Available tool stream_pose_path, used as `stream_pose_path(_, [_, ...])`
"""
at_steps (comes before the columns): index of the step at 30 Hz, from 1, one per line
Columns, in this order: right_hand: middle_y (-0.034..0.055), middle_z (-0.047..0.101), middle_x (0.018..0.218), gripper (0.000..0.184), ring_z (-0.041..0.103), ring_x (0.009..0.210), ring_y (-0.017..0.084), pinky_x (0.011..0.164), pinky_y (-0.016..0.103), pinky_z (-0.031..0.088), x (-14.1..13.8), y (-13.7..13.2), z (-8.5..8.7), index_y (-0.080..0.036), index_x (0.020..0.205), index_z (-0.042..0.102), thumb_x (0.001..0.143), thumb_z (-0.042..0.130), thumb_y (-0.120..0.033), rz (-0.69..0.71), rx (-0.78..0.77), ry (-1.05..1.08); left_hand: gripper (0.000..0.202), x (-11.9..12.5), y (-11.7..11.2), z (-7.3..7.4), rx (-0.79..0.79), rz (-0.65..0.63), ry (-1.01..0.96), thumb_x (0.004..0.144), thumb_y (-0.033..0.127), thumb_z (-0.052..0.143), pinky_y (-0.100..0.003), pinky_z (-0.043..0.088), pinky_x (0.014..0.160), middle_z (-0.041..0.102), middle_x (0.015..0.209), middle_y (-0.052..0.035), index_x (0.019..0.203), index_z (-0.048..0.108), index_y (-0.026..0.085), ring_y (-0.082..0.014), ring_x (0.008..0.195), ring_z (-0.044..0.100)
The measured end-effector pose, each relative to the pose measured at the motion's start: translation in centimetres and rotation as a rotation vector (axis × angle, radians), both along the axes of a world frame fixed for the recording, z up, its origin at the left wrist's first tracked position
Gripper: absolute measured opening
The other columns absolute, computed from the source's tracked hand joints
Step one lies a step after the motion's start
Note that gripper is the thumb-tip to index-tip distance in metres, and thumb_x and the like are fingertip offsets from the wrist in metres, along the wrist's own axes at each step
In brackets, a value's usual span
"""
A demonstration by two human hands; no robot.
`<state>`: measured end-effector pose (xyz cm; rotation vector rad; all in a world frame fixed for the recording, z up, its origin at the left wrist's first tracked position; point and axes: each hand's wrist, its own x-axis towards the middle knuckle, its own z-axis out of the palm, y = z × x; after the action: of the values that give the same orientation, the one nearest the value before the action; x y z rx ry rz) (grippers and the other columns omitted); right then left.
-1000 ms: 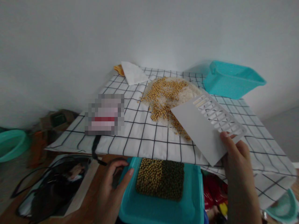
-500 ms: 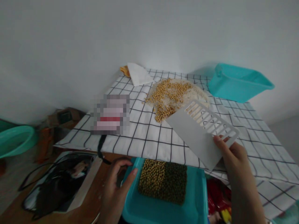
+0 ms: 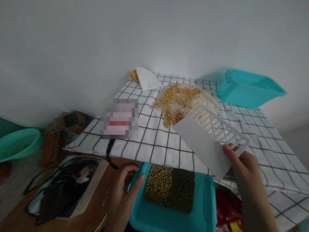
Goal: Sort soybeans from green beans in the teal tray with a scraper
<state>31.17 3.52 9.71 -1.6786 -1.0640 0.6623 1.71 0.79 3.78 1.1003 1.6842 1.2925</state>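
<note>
A teal plastic bin (image 3: pixel 205 196) sits below the table's front edge. Yellow soybeans (image 3: pixel 158 185) and dark green beans (image 3: pixel 182 190) lie side by side in it. My left hand (image 3: pixel 129 183) is closed on the bin's left rim, with the thumb on top. In my right hand (image 3: pixel 242 161) is a flat grey board with slots (image 3: pixel 202 145), held by its right end and tilted over the cloth. The board's far left corner is close to a heap of soybeans mixed with pale grains (image 3: pixel 181 100); whether it touches them I cannot tell.
A second teal bin (image 3: pixel 251 91) stands on the checked tablecloth (image 3: pixel 142 145) at the back right. A white sheet (image 3: pixel 147 79) and a blurred-out object (image 3: pixel 119 119) are on the left. Beyond lies a box with black cables (image 3: pixel 67 187); a green basin (image 3: pixel 20 145) is farther left.
The whole view has shifted slightly, so everything appears a little farther right. Both hands keep the same grips, and the bean heap looks the same.
</note>
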Motion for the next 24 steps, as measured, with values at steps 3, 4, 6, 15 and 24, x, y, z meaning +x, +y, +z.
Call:
stream_pose_path(3, [0.001, 0.052, 0.055, 0.047, 0.045, 0.05, 0.014, 0.043, 0.025, 0.035, 0.4, -0.1, -0.1, -0.02, 0.058, 0.057, 0.076, 0.073, -0.059, -0.048, -0.008, 0.066, 0.014, -0.4, 0.0, -0.4, 0.0, -0.017, 0.021, 0.076, 0.037, 0.071, -0.031, 0.047, 0.079, 0.065, 0.091, 0.0, 0.083, 0.064, 0.026, -0.0221, 0.087, 0.061])
stream_pose_path(4, [0.0014, 0.052, 0.054, 0.048, 0.046, 0.049, 0.015, 0.041, 0.025, 0.035, 0.6, -0.1, -0.2, -0.02, 0.056, 0.056, 0.075, 0.074, -0.06, -0.054, -0.017, 0.082, 0.016, -0.6, 0.0, -0.6, -0.004, -0.032, 0.033, 0.075, 0.038, 0.071, -0.031, 0.048, 0.078, 0.064, 0.089, -0.0001, 0.083, 0.064, 0.026, -0.0224, 0.086, 0.061])
stream_pose_path(6, [0.0015, 0.051, 0.052, 0.049, 0.045, 0.047, 0.014, 0.039, 0.025, 0.034, 0.9, -0.2, -0.2, -0.02, 0.054, 0.055, 0.073, 0.075, -0.061, -0.064, -0.035, 0.098, 0.018, -0.8, 0.1, -0.9, -0.003, -0.049, 0.049, 0.074, 0.038, 0.073, -0.032, 0.049, 0.077, 0.064, 0.088, -0.0005, 0.083, 0.064, 0.026, -0.0231, 0.085, 0.062])
stream_pose_path(15, [0.0028, 0.059, 0.059, 0.043, 0.051, 0.054, 0.016, 0.045, 0.025, 0.036, 0.0, 0.0, 0.0, -0.018, 0.061, 0.064, 0.079, 0.071, -0.057, 0.067, -0.031, 0.01, 0.014, 0.1, 0.1, -0.2, -0.005, 0.006, -0.001, 0.074, 0.035, 0.071, -0.03, 0.046, 0.079, 0.065, 0.09, 0.0008, 0.082, 0.064, 0.026, -0.0211, 0.086, 0.061])
stream_pose_path(24, [0.0006, 0.052, 0.054, 0.046, 0.044, 0.05, 0.013, 0.042, 0.022, 0.031, 0.5, 0.3, -0.2, -0.018, 0.061, 0.061, 0.08, 0.069, -0.058, 0.019, -0.024, -0.003, 0.018, 0.0, 0.0, -0.1, -0.033, 0.018, 0.023, 0.073, 0.039, 0.072, -0.032, 0.048, 0.083, 0.065, 0.09, 0.001, 0.082, 0.064, 0.026, -0.0221, 0.087, 0.062])
